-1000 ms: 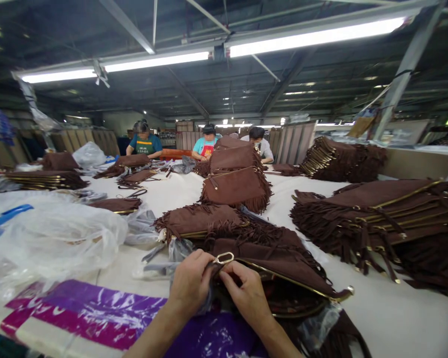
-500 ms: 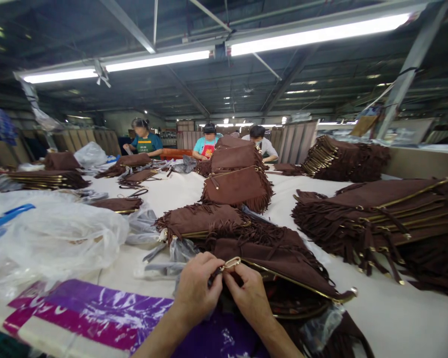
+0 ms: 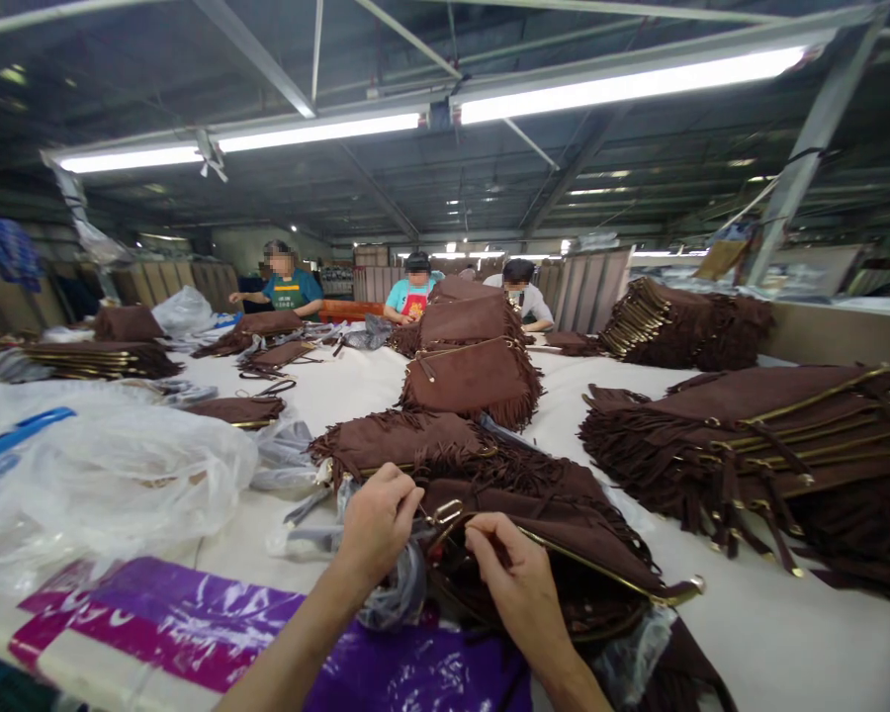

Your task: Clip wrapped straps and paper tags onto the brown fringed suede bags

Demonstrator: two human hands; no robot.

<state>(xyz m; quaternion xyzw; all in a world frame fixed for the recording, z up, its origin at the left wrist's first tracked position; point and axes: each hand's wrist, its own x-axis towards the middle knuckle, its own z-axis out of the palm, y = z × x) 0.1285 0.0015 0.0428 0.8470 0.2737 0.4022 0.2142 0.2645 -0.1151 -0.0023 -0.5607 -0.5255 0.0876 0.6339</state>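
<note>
A brown fringed bag (image 3: 556,509) lies in front of me with its gold zipper undone and its mouth gaping. At the mouth's left end sits a gold metal clasp (image 3: 446,511), between my two hands. My left hand (image 3: 377,529) is closed just left of the clasp, fingertips pinched together; what they hold is too small to make out. Over the bag's opening, my right hand (image 3: 517,578) has thumb and forefinger pinched beside the zipper edge; whatever is between them is hidden. A clear-wrapped grey bundle (image 3: 397,593) lies below my left hand.
Purple plastic sheeting (image 3: 193,618) covers the front table edge. A clear plastic bag (image 3: 133,460) lies left. Stacked fringed bags stand at right (image 3: 808,425) and centre (image 3: 475,376). Several people (image 3: 291,287) work across the table. Wrapped packing (image 3: 638,653) pokes out near my right wrist.
My hands have moved apart. Both have let go of the gold clasp; my left hand shifted up and left, my right slightly right, and the bag's mouth shows more.
</note>
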